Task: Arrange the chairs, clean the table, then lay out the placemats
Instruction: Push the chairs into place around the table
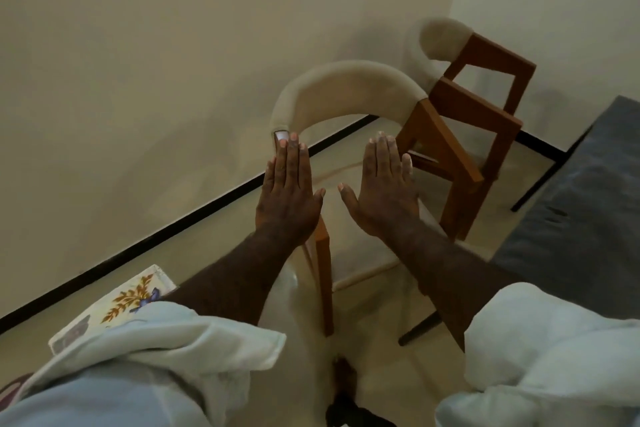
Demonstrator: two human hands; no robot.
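A wooden chair [349, 90] with a curved cream padded backrest stands right in front of me. My left hand [289, 187] and my right hand [384, 187] are held out flat above its seat, fingers straight, palms down, holding nothing. The left fingertips lie close to the left end of the backrest. A second matching chair [485, 80] stands just behind it by the wall. The dark table [595, 191] reaches in from the right edge. A floral-patterned cloth or mat [117, 302] lies at lower left, partly hidden by my sleeve.
A cream wall with a black skirting line [173, 229] runs diagonally on the left. The floor is pale tile. A thin dark table leg [540, 184] stands near the second chair. My foot [343, 378] shows at the bottom.
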